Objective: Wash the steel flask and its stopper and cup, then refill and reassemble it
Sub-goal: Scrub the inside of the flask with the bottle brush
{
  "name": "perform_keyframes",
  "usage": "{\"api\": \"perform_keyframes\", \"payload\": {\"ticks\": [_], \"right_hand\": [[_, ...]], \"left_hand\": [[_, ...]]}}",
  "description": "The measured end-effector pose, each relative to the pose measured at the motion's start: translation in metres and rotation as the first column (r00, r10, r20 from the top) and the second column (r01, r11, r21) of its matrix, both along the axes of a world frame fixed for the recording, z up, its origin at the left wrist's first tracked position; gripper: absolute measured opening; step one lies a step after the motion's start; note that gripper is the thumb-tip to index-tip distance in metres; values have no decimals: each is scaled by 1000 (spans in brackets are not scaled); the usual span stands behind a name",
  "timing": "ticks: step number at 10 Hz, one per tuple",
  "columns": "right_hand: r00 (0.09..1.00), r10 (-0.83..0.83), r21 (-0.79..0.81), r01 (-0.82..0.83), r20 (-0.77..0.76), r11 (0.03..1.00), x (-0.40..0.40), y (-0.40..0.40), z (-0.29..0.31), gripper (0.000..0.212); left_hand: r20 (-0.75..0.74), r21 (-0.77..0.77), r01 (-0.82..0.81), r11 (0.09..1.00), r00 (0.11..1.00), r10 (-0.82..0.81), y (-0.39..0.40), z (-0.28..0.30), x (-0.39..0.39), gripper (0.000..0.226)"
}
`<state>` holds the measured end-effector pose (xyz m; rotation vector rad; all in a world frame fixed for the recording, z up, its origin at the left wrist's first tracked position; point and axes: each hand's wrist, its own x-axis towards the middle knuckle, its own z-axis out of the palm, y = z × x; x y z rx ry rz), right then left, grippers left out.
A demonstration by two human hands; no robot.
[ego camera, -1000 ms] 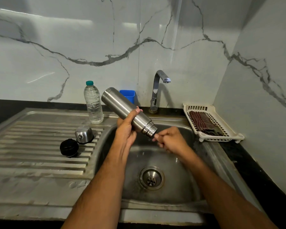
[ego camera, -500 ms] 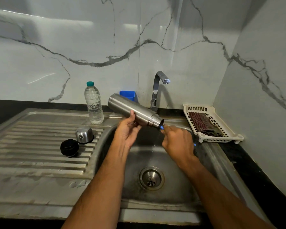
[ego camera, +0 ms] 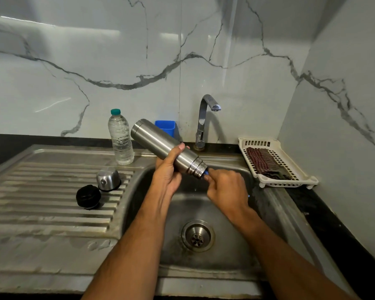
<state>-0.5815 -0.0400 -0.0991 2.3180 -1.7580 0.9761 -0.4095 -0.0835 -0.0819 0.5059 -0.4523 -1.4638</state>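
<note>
Two hands on flask point(ego camera: 160, 146) | no readable writing

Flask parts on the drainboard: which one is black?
The round stopper, nearer the camera. The cup behind it, toward the water bottle, is shiny steel.

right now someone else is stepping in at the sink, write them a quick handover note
Left hand grips the steel flask, tilted mouth-down over the sink.
Right hand holds a blue-handled tool, likely a brush, at the flask's mouth.
Black stopper and steel cup sit apart on the drainboard, beside a clear water bottle.
Tap shows no water running.
Done: flask taken apart.
Left: finish the flask, wash stopper and cup, refill, reassemble.
</note>
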Motion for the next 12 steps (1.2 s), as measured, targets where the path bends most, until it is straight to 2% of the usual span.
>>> {"api": "perform_keyframes", "payload": {"ticks": [1, 2, 3, 4, 5, 6, 7, 8, 9, 10, 11, 12], "right_hand": [[997, 42, -49, -39, 57, 998, 12, 2, -1, 14], [506, -164, 477, -585, 847, 656, 16, 1, 18, 19], [305, -312, 419, -801, 900, 427, 12, 1, 21, 17], [745, -10, 436, -379, 667, 816, 14, 0, 15, 16], [996, -2, -15, 4, 91, 1000, 17, 4, 7, 10], [995, -59, -166, 73, 86, 983, 15, 7, 6, 8], [984, -129, -162, 148, 122, 976, 4, 2, 3, 5], [978, -72, 52, 62, 198, 997, 3, -1, -1, 10], [848, -33, 363, -191, 529, 912, 15, -1, 1, 20], [516, -198, 516, -594, 833, 617, 21, 2, 10, 28], [431, -219, 482, -740, 875, 470, 12, -1, 11, 26], [552, -132, 526, -656, 824, 541, -7, 0, 11, 26]], "left_hand": [[-18, -12, -7, 1000, 1000, 7, 0, 1, 2, 83], [13, -43, -35, 998, 999, 36, -1, 1, 10, 78], [35, -69, -24, 997, 999, 26, 2, 4, 11, 90], [26, -50, -45, 998, 999, 47, 3, 2, 10, 84], [-5, -30, -27, 999, 1000, 27, 3, 3, 8, 82], [36, -9, 16, 1000, 999, -16, 4, 5, 12, 77], [63, -1, 35, 999, 997, -35, 3, 0, 15, 71], [16, 7, 18, 1000, 1000, -18, 5, 2, 4, 72], [-7, 47, -36, 998, 999, 36, 7, 8, -5, 82], [38, 57, -75, 996, 997, 73, 6, 4, -1, 79], [104, 85, -137, 987, 986, 128, 5, 6, 3, 68], [49, 106, -206, 973, 978, 201, 5, 13, 14, 52]]}}
